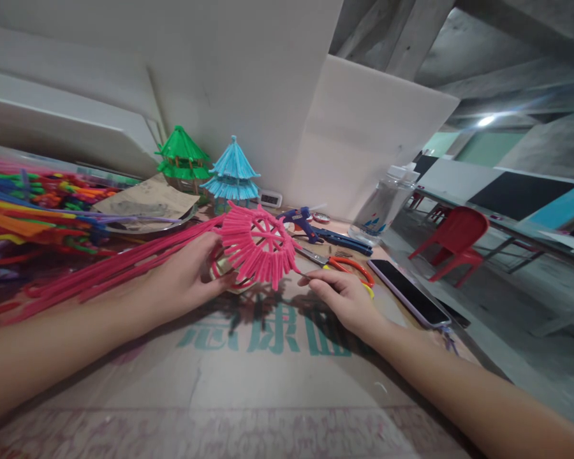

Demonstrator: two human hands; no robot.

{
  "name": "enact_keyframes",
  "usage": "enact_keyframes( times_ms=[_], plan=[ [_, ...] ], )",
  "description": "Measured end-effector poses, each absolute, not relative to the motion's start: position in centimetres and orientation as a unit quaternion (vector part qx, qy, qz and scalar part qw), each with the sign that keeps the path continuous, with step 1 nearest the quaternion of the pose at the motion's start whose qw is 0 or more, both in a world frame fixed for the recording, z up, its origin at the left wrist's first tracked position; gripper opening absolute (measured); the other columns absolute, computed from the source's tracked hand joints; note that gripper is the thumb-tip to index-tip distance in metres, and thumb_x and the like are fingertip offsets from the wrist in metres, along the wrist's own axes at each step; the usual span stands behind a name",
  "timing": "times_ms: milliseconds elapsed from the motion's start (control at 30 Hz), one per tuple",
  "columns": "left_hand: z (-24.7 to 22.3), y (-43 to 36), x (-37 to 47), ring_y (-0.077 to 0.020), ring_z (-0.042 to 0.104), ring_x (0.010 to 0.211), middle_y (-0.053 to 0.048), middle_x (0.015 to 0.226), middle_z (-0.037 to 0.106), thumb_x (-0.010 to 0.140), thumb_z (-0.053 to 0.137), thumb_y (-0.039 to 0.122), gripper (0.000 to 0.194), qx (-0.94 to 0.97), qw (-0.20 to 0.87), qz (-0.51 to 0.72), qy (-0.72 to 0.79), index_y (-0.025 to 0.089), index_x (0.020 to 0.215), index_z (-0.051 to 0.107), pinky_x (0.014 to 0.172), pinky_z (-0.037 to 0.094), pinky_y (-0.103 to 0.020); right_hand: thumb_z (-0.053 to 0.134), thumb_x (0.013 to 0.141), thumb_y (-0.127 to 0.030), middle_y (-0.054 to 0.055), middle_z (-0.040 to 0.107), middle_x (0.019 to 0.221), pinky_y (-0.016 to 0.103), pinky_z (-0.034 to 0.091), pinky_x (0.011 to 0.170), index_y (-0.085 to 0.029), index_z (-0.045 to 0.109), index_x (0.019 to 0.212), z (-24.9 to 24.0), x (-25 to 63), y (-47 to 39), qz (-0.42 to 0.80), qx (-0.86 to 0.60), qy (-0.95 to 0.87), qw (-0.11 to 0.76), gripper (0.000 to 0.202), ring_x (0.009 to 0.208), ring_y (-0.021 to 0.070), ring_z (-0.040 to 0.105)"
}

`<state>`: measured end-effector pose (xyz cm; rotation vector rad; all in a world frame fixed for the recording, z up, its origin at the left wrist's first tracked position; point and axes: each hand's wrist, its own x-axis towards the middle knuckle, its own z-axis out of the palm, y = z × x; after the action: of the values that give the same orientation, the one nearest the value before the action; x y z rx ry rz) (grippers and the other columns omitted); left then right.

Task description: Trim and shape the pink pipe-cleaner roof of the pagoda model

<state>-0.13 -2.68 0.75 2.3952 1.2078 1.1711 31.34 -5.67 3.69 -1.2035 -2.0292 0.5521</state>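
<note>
Head view, two bare hands at work over a printed tabletop (287, 389), with the pink ring-shaped piece (264, 260) at the centre of the frame. Left hand (197, 271): thumb and fingers are clamped on the left rim of the piece; a pale item shows beside the thumb, and whether it is gripped too cannot be told. Right hand (342, 294): thumb and forefinger are together, pinching a thin strand (302, 273) at the lower right edge of the piece; whether the strand belongs to it is unclear. The left grip presumably steadies the work so that the right fingertips may deal with one fine part. A shadow below suggests that the piece is held clear of the surface, tilted to face the wearer. Scissors (333, 262) and a glue gun (305, 224) lie right of centre, likely so placed for easy reach; long pink stems (119, 271) run from the left side toward the piece, passing behind the left hand, perhaps kept there as matching stock. At upper left of centre stand a green model (183, 152) and a blue model (234, 164), both with tiered, pointed roofs. Appearance of the piece: fuzzy, vivid pink, with short strips radiating from a ring, their outer ends uneven, and crossing spokes spanning the gapped middle.
</note>
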Motion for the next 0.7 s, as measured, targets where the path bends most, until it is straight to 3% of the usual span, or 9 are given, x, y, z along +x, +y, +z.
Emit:
enact_keyframes(
  times_ms=[700],
  plan=[
    [0.64, -2.64, -0.21, -0.0276, 0.067, 0.087, -0.006, 0.094, 0.066, 0.091, 0.061, 0.046, 0.023, 0.811, 0.105, 0.399, 0.415, 0.024, 0.093, 0.053, 0.071, 0.052, -0.041, 0.061, 0.096, -0.04, 0.007, 0.084, 0.093, 0.033, 0.06, 0.079, -0.02, 0.083, 0.094, 3.87, 31.32, -5.75, 0.213, -0.458, -0.79, 0.348, 0.029, 0.087, 0.0251, 0.078]
  ],
)
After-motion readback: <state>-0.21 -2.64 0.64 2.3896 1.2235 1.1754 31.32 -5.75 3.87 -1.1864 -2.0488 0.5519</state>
